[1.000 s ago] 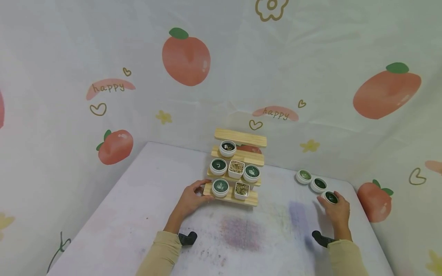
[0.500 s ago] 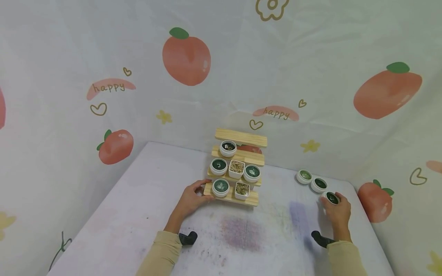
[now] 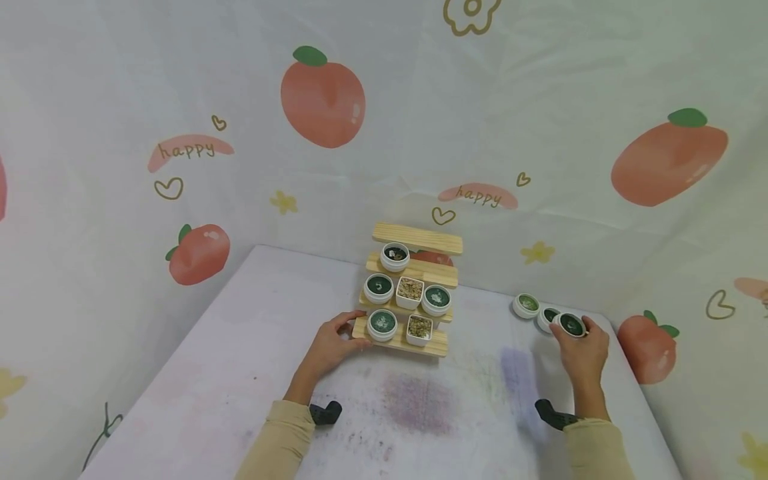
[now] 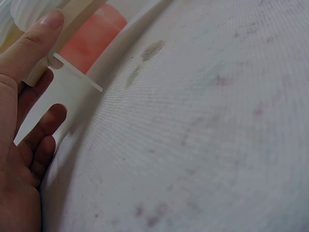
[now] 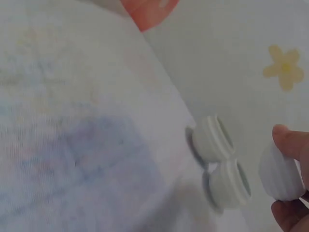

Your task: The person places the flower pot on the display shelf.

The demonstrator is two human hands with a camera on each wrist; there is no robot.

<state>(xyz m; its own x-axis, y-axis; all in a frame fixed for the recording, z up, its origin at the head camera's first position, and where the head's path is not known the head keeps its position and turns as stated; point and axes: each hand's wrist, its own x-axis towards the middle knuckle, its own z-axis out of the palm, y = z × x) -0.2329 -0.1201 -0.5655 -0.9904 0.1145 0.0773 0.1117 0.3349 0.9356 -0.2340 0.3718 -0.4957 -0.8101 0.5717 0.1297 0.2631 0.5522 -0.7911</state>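
My right hand (image 3: 585, 353) grips a small round white pot (image 3: 572, 325) with a dark green top, thumb on one side and fingers on the other. In the right wrist view the held pot (image 5: 281, 171) is raised above the tabletop, apart from two white pots standing there. My left hand (image 3: 331, 345) pinches the left end of the lowest board of a tiered wooden display rack (image 3: 431, 349). The left wrist view shows the thumb (image 4: 41, 34) on the board, with other fingers below it. Several round and square white pots, such as a green-topped one (image 3: 382, 325), stand on the rack.
A light-green-topped pot (image 3: 526, 305) and a dark-green-topped pot (image 3: 547, 319) stand at the table's back right, near the held one. The rack's top board (image 3: 417, 238) bears nothing. A fruit-printed white cloth (image 3: 384, 173) rises behind the stained white table (image 3: 252, 373).
My right hand has lifted its pot off the table; in the head view it now overlaps the dark-green-topped pot behind. The left hand and the rack stay in place.
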